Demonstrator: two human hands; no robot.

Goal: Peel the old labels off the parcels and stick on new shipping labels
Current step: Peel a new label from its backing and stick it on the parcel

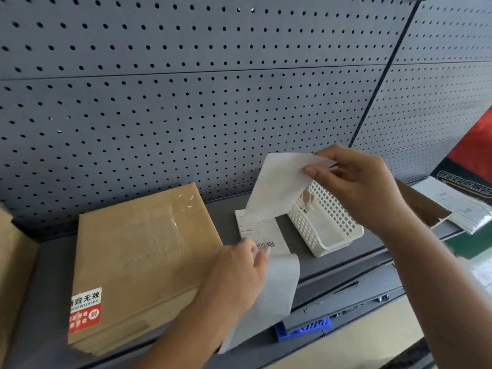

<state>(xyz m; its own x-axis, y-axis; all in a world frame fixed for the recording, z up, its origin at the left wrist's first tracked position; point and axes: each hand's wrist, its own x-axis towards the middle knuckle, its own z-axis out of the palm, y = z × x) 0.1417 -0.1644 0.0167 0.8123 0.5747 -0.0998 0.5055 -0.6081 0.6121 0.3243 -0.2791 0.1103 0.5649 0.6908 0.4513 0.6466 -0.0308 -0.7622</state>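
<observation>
Head view, items as we count them.

1. Parcel (138, 251), one: a flat brown carton lying on the grey shelf (53, 288), left of centre. Its top face carries a dull patch of glue residue with white paper flecks towards the far corner.
2. Sticker (85, 310), one: red and white, on the parcel's near left corner. We read "毁无效" and "HUIWUXIAO"; the smaller print is too fine for us.
3. Label strip (277, 182), one: a long white sheet just right of the parcel. Its printed middle lies on the shelf and shows a barcode (265, 245) and text we cannot read.
4. Right hand (356, 187): its fingers pinch the strip's far end and hold it raised.
5. Left hand (237, 278): its blurred fingers curl on the strip beside the barcode, and the near end hangs over the shelf edge.
6. Basket (300, 225), one: white lattice plastic, right of the strip, with paper scraps inside.
7. Grey mailer (466, 211), one, at far right; its label is unreadable.
8. Pegboard (186, 89): grey panels behind the shelf.
</observation>
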